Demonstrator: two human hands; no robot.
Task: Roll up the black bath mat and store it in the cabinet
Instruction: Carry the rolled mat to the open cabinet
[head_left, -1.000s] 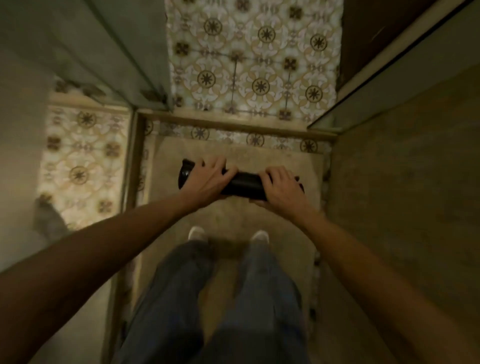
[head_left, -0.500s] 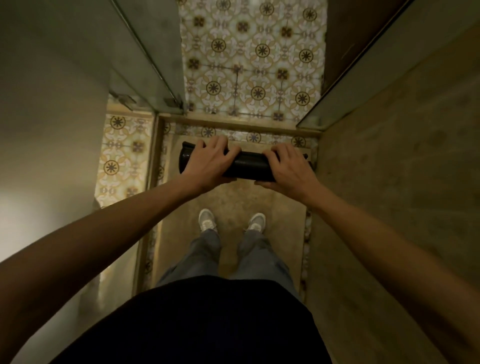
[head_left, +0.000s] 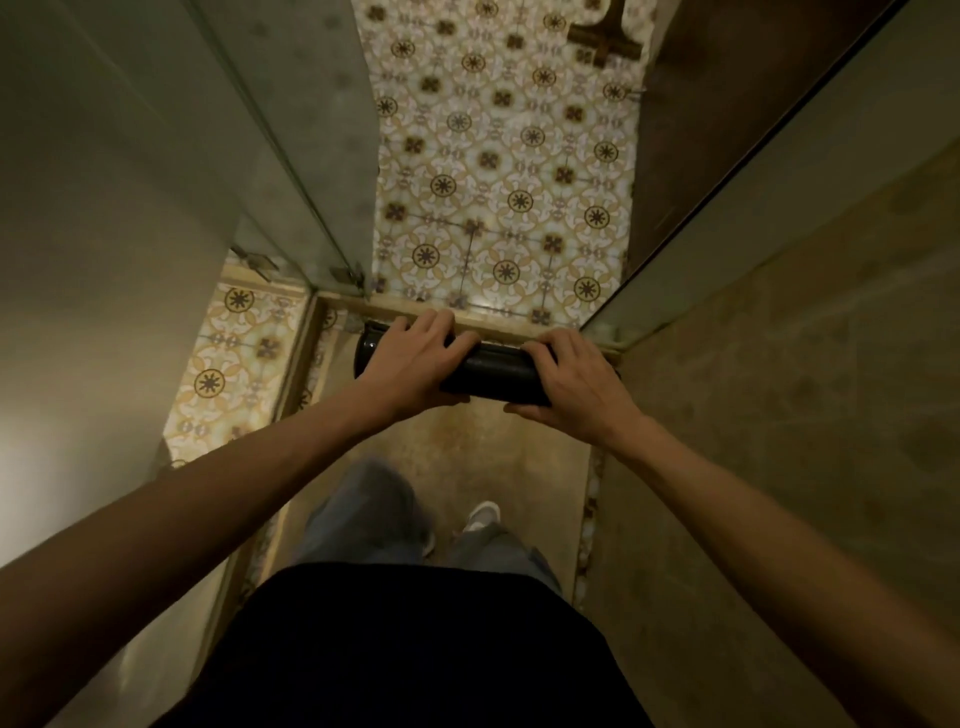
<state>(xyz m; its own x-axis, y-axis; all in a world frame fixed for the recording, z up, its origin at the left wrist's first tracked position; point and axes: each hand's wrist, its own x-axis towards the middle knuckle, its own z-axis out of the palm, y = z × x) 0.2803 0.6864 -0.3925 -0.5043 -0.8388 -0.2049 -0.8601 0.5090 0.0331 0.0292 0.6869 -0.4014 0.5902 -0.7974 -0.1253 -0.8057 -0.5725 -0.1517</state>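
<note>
A: Left hand (head_left: 415, 364)?

B: Wrapped over the left part of the black bath mat (head_left: 493, 370), fingers (head_left: 452, 338) curled across the top, thumb tucked beneath. Firmly closed on it.

A: And the right hand (head_left: 569, 387)?

B: Clamped on the right part of the same roll, fingers (head_left: 540, 349) draped over the top, thumb under the near side. Closed too, gripping.

A: Shape of the mat?

B: Rolled into a tight dark cylinder, lying crosswise, roughly level. Bare middle stretch showing between the two hands; left end (head_left: 366, 349) sticking out past the left hand, round and glossy.

A: Where exactly?

B: Held out in front of the body at arm's length, lifted clear of the floor, seen just over the raised threshold strip (head_left: 395, 306) at the mouth of the shower stall. No cabinet identifiable anywhere in view.

A: Around that?

B: Plain beige stall floor (head_left: 467, 452) directly below. Patterned floor tiles (head_left: 498, 182) beyond the threshold, more of them to the left behind the glass panel (head_left: 291, 130). Metal hinge (head_left: 350, 275) at the foot of that glass. Tan stone wall (head_left: 805, 389) on the right, pale wall (head_left: 78, 260) on the left.

A: Lower down?

B: Grey trouser legs (head_left: 363, 509), somewhat blurred, one white shoe (head_left: 483, 514) visible, dark shirt (head_left: 415, 649) filling the bottom edge.
</note>
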